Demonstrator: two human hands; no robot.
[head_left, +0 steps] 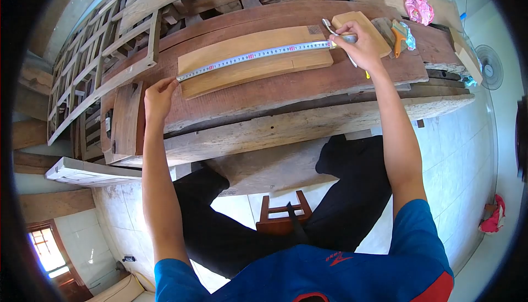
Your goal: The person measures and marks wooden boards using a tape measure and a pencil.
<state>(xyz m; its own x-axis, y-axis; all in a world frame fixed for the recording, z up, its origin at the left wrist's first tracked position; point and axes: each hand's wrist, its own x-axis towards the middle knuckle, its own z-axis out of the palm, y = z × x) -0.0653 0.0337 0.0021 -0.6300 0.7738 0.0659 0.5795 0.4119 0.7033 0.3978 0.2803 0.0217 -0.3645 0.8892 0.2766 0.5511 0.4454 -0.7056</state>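
Note:
A light wooden board [253, 73] lies on the reddish plank bench. The extended tape measure [250, 56] runs lengthwise over it. At the board's left end, my left hand [159, 98] pinches the tape's tip. My right hand [358, 44] is closed on the tape's case beyond the board's right end, with the case mostly hidden by the fingers. Close to the right hand are a white, curved object [329, 26], partly covered, and a second wooden block [366, 31].
An orange-handled brush [398, 39] and pink crumpled plastic [419, 7] are at the bench's right. A wooden lattice frame [104, 65] stands at the left. Planks are stacked behind. A small wooden stool [283, 222] is below, between the legs.

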